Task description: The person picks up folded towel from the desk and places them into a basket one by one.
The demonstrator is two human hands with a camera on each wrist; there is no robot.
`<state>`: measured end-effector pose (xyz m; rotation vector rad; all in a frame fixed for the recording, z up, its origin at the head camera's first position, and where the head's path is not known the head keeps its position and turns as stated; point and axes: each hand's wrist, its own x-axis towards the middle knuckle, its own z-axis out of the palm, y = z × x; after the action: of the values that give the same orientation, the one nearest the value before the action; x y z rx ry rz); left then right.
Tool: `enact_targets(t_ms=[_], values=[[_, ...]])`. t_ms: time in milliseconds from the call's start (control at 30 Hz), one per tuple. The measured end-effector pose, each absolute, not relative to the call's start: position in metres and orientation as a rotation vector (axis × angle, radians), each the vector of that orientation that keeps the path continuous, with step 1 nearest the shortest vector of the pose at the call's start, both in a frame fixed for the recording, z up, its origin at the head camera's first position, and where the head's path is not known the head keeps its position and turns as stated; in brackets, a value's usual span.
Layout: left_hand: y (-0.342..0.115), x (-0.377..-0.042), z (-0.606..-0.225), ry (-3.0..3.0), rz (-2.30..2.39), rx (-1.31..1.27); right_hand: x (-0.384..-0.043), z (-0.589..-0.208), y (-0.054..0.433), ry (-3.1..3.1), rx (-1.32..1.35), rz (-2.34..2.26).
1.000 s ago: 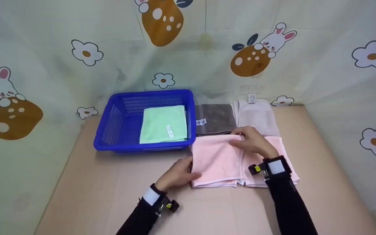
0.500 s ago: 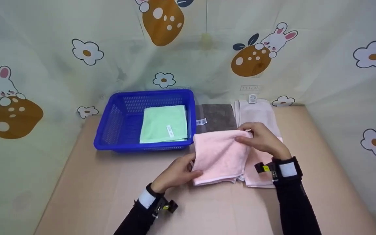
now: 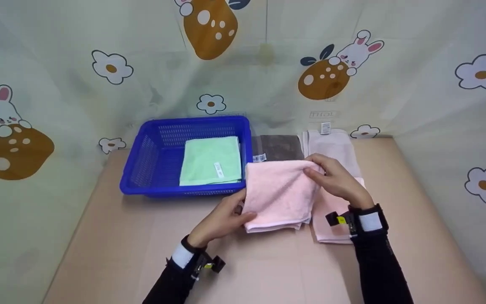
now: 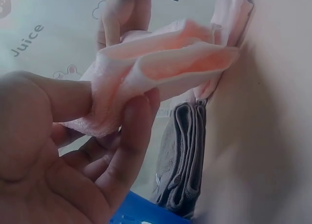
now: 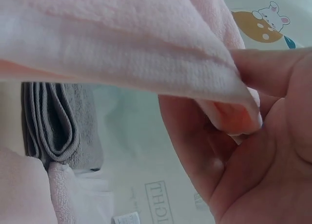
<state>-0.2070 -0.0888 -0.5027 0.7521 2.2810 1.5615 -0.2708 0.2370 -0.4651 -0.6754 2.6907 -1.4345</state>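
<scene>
A folded pink towel (image 3: pixel 281 194) is held up off the table between both hands. My left hand (image 3: pixel 224 215) pinches its left edge, thumb on top and fingers beneath; the left wrist view shows the folded layers of the towel (image 4: pixel 165 63) gaping apart. My right hand (image 3: pixel 340 179) pinches the far right corner, thumb over the top. A second pink towel (image 3: pixel 331 215) lies on the table under and right of the held one. Behind it are a dark grey towel (image 3: pixel 279 147) and a pale pinkish-grey towel (image 3: pixel 331 147), both folded.
A blue plastic basket (image 3: pixel 139 190) stands at the back left, with a folded green towel (image 3: pixel 211 160) in its right half. The held towel's left corner is close to the basket's front right corner. A patterned curtain (image 3: pixel 264 84) hangs behind the table (image 3: pixel 163 236).
Both hands have lifted the pink towel off the table and raised it away from the body, now overlapping the grey towel's front. The second pink towel and basket stay put.
</scene>
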Motion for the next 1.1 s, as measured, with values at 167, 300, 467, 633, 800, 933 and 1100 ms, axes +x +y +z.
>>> enact_targets(t_ms=[167, 300, 467, 633, 800, 933, 1100], values=[[-0.091, -0.209, -0.502, 2.263, 1.606, 0.748, -0.27, -0.466, 0.233, 2.693, -0.654, -1.484], [-0.092, -0.21, -0.501, 2.238, 1.651, 0.756, -0.272, -0.468, 0.23, 2.708, -0.641, -1.508], [-0.097, -0.211, -0.497, 2.227, 1.691, 0.739, -0.274, -0.468, 0.222, 2.715, -0.649, -1.544], [-0.105, -0.215, -0.491, 2.321, 1.673, 0.725, -0.278, -0.465, 0.213, 2.711, -0.642, -1.594], [-0.121, -0.221, -0.485, 2.434, 1.677, 0.653, -0.291, -0.459, 0.198, 2.691, -0.649, -1.588], [-0.131, -0.225, -0.481, 2.409, 1.764, 0.528, -0.304, -0.449, 0.185, 2.675, -0.67, -1.573], [-0.145, -0.232, -0.477, 2.467, 1.888, 0.451, -0.319, -0.437, 0.164, 2.689, -0.658, -1.55]])
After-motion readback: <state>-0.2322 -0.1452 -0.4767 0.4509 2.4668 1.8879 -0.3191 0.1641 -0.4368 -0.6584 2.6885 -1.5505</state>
